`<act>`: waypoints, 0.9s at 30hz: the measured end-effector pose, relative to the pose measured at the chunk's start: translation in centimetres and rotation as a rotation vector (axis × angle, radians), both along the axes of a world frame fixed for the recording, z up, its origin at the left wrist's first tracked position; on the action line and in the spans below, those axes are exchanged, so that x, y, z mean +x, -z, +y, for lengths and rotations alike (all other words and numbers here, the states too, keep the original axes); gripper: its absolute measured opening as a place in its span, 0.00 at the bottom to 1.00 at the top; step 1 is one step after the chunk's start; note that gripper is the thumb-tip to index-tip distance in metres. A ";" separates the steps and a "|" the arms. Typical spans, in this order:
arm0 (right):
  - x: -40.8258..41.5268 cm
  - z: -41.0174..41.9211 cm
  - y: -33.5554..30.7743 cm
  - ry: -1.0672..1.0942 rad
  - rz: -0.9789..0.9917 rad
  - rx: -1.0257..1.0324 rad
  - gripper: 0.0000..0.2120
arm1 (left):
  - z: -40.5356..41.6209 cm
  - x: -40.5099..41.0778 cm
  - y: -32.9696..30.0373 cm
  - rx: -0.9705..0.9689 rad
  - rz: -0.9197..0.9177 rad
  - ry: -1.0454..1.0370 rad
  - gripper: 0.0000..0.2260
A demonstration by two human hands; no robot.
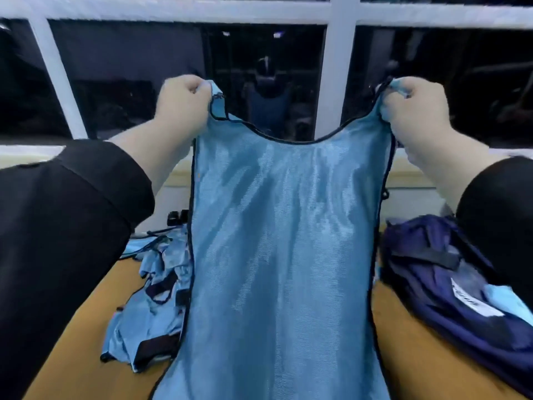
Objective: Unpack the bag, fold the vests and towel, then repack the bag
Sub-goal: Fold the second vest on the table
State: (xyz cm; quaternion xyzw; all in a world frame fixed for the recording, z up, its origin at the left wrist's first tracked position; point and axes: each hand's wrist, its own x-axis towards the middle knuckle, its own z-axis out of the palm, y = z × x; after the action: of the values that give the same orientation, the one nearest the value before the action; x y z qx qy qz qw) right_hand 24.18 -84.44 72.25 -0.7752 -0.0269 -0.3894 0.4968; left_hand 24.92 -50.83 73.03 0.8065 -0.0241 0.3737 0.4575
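Vest (282,241) up over our orange table (403,342), dark window (129,82) behind
Left hand (184,102) and right hand (415,105) each grip a strap; bag (450,281) label's too blurry to read.

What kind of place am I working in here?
Probably an indoor room at night, maybe a sports or club room. Dark window with white frames ahead, a wooden table, light blue vest held up, navy bag beside it.

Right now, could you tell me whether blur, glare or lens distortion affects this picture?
Head view: wide-angle bending bows the window frame; slight motion blur softens the bag and vest pile; the dark glass mirrors the room; sheen streaks the held vest.
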 end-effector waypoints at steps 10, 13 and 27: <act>-3.1 0.5 8.8 0.076 0.038 -0.299 0.22 | 2.1 -2.9 10.7 0.223 -0.040 0.011 0.12; -8.3 1.3 12.0 0.014 0.044 -0.405 0.21 | 2.3 -8.7 13.7 0.282 -0.038 0.123 0.10; -23.6 2.5 26.5 -0.514 0.628 -0.779 0.32 | 7.6 -20.8 28.8 0.807 0.437 0.480 0.32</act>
State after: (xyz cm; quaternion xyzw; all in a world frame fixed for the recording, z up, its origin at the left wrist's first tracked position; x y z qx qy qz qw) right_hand 0.61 -81.99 45.79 -0.9486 -0.2074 0.0321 0.2370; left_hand 4.10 -43.19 44.23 0.9497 -0.2547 0.0419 0.1774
